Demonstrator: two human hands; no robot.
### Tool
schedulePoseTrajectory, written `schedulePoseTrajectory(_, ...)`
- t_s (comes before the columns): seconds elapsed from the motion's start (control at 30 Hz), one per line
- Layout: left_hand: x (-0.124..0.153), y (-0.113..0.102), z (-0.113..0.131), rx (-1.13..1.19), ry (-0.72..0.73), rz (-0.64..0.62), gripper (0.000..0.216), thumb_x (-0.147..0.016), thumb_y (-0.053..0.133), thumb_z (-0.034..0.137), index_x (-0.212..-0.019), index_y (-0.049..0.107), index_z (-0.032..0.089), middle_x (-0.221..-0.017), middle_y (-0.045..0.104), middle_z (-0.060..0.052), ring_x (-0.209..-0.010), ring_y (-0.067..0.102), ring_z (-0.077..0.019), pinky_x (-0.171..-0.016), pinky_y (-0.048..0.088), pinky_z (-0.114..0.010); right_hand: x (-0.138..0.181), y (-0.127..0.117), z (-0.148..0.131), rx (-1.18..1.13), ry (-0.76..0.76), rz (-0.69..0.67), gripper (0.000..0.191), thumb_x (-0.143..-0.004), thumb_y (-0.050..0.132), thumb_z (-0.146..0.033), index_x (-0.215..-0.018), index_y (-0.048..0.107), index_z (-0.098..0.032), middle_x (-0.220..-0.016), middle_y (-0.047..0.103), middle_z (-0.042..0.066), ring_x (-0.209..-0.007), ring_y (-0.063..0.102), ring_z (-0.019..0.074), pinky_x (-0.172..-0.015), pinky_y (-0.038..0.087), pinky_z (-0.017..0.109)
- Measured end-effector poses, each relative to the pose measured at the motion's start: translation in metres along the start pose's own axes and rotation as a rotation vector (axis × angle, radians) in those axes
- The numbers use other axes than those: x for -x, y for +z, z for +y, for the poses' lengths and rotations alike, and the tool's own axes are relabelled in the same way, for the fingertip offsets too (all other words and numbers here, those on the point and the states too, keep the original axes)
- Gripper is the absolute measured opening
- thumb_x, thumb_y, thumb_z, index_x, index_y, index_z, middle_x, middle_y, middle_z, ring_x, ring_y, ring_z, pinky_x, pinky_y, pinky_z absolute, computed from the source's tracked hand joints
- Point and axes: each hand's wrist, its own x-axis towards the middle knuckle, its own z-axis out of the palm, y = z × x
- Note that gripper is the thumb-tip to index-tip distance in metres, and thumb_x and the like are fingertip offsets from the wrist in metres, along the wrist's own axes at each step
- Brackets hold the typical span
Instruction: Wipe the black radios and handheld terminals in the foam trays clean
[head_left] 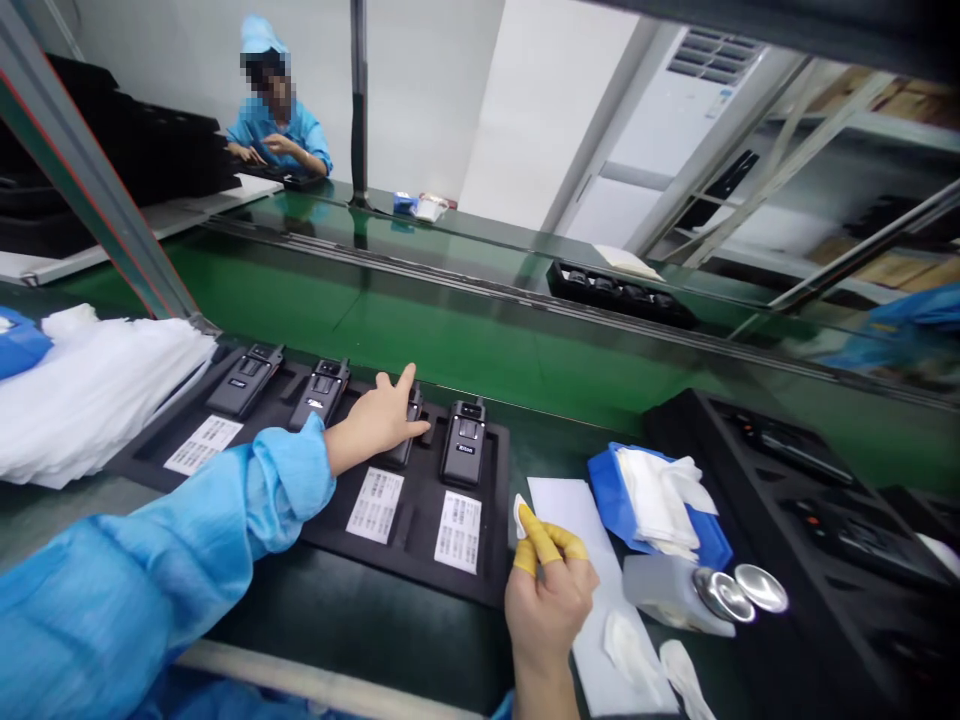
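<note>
A black tray lies in front of me with several small black devices standing in slots and white barcode labels below them. My left hand, in a blue sleeve, rests on the third device, fingers closing round it. The fourth device stands free to its right. My right hand wears yellow finger cots and pinches a small white wipe just off the tray's right edge.
White paper lies under my right hand. A blue-and-white cloth bundle and a dispenser bottle with a metal cap sit to the right. White foam bags are piled at left. A green conveyor runs behind; a person in blue works at the far end.
</note>
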Motion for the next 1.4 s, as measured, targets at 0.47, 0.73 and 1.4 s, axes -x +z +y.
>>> schedulePoseTrajectory(0.47, 0.1, -0.016, -0.035, 0.549, 0.354, 0.07, 0.059, -0.055, 0.06, 0.005, -0.111, 0.047, 0.019, -0.112, 0.052, -0.006, -0.104, 0.054, -0.0232, -0.093, 0.044, -0.036, -0.025, -0.008, -0.044, -0.011, -0.173, -0.089, 0.025, -0.084, 0.051, -0.012, -0.104, 0.065, -0.021, -0.089, 0.059, 0.004, -0.075, 0.055, 0.0152, -0.076, 0.033, 0.036)
schedulePoseTrajectory(0.73, 0.113, -0.007, -0.041, 0.681, 0.504, 0.038, 0.058, -0.053, 0.055, 0.002, -0.107, 0.045, 0.02, -0.106, 0.049, -0.006, -0.101, 0.05, -0.0232, -0.089, 0.045, -0.038, -0.051, -0.004, -0.11, -0.066, -0.39, -0.181, 0.027, -0.083, 0.05, -0.011, -0.102, 0.065, -0.023, -0.094, 0.059, 0.004, -0.076, 0.05, 0.0131, -0.077, 0.028, 0.036)
schedulePoseTrajectory(1.4, 0.113, -0.008, -0.043, 0.738, 0.496, 0.012, 0.055, -0.055, 0.054, 0.0, -0.105, 0.046, 0.02, -0.104, 0.049, -0.005, -0.099, 0.052, -0.0218, -0.086, 0.046, -0.035, -0.05, 0.004, -0.115, -0.002, -0.453, -0.119, 0.032, -0.077, 0.047, 0.0, -0.085, 0.066, -0.025, -0.088, 0.062, 0.0, -0.08, 0.053, 0.0115, -0.085, 0.026, 0.038)
